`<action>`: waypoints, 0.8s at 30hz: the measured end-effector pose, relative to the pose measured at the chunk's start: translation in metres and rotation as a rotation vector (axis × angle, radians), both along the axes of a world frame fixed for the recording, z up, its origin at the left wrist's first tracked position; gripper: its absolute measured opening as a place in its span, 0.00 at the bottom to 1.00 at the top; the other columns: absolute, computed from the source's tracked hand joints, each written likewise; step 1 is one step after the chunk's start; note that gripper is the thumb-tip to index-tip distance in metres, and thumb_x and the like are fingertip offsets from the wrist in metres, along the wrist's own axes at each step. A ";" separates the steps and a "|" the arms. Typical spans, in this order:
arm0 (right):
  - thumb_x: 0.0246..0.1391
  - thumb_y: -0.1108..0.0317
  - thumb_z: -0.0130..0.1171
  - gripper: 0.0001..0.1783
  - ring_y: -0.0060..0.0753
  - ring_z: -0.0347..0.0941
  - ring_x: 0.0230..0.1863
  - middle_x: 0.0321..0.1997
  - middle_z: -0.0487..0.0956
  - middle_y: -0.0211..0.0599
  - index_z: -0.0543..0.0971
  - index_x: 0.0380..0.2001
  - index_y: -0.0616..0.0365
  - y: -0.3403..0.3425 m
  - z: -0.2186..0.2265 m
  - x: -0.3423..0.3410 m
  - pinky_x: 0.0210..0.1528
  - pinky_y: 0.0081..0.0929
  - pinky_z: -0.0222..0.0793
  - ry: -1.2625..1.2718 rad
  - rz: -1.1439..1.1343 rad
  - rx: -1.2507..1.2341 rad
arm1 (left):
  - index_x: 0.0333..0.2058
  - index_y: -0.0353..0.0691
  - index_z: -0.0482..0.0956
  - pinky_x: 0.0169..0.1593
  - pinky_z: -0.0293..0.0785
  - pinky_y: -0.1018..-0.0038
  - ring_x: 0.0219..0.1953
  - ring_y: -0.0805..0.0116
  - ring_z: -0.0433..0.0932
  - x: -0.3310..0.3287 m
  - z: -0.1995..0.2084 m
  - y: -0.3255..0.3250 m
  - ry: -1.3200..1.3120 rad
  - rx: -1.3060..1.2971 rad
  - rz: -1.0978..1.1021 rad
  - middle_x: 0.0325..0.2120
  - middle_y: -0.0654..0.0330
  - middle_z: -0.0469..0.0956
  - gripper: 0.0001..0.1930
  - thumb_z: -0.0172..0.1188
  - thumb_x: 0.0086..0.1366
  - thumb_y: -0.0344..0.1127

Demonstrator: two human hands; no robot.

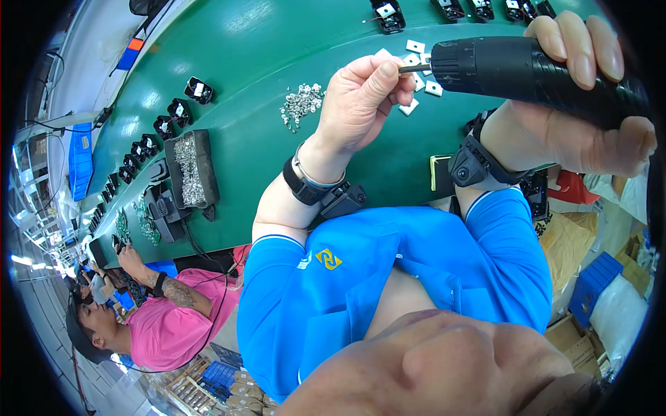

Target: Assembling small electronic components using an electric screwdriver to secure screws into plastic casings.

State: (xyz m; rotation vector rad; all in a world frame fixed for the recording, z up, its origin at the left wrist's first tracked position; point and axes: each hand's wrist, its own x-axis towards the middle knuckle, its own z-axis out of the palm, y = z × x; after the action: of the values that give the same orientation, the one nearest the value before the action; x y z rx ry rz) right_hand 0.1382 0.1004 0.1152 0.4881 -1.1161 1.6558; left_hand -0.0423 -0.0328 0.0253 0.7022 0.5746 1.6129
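Note:
My right hand (pixel 579 132) is wrapped round a black electric screwdriver (pixel 485 66), held level above the table at the upper right. From its nose a thin metal bit (pixel 414 68) points left. The thumb and fingers of my left hand (pixel 368 93) pinch the end of that bit; whether a screw sits there too is hidden. Small white square pieces (pixel 433 88) with a hole lie under and around the bit. Left of my left hand is a loose heap of small silvery screws (pixel 302 105).
Black housings (pixel 388 15) stand along the far edge, and more (pixel 199 90) run down the left side. A dark tray of metal parts (pixel 187 170) lies on the green table (pixel 257 55). A co-worker in a pink shirt (pixel 173 312) sits at the left, hand near the table.

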 end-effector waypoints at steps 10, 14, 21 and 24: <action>0.39 0.51 0.65 0.22 0.24 0.69 0.40 0.36 0.71 0.29 0.73 0.35 0.51 0.003 -0.001 0.004 0.47 0.27 0.58 0.006 -0.025 0.000 | 0.42 0.35 0.74 0.42 0.71 0.71 0.33 0.66 0.75 -0.005 -0.003 -0.001 0.386 0.106 0.051 0.31 0.55 0.76 0.15 0.49 0.67 0.41; 0.39 0.51 0.65 0.22 0.24 0.69 0.40 0.36 0.71 0.29 0.73 0.35 0.51 0.007 0.000 0.009 0.47 0.27 0.58 0.013 -0.044 0.007 | 0.43 0.33 0.74 0.47 0.69 0.75 0.41 0.70 0.74 -0.007 -0.001 0.015 0.414 0.126 0.271 0.37 0.58 0.76 0.17 0.50 0.66 0.43; 0.39 0.51 0.64 0.22 0.24 0.69 0.40 0.36 0.71 0.29 0.73 0.36 0.51 0.020 0.003 0.017 0.47 0.27 0.58 0.018 -0.047 0.010 | 0.57 0.25 0.52 0.63 0.52 0.63 0.61 0.44 0.53 -0.049 -0.047 0.101 1.846 -0.197 0.440 0.57 0.36 0.55 0.45 0.67 0.45 0.40; 0.39 0.51 0.64 0.22 0.25 0.69 0.40 0.36 0.71 0.29 0.73 0.36 0.51 0.021 0.003 0.022 0.47 0.27 0.58 0.014 -0.061 0.013 | 0.56 0.26 0.55 0.62 0.54 0.64 0.60 0.46 0.56 -0.047 -0.053 0.126 1.842 -0.267 0.396 0.56 0.39 0.58 0.43 0.68 0.45 0.38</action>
State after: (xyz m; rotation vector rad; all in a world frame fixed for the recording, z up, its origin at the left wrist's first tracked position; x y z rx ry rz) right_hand 0.1604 0.1218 0.1177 0.4685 -1.1215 1.5915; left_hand -0.0888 0.0930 -0.0275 1.8466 2.2534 0.7184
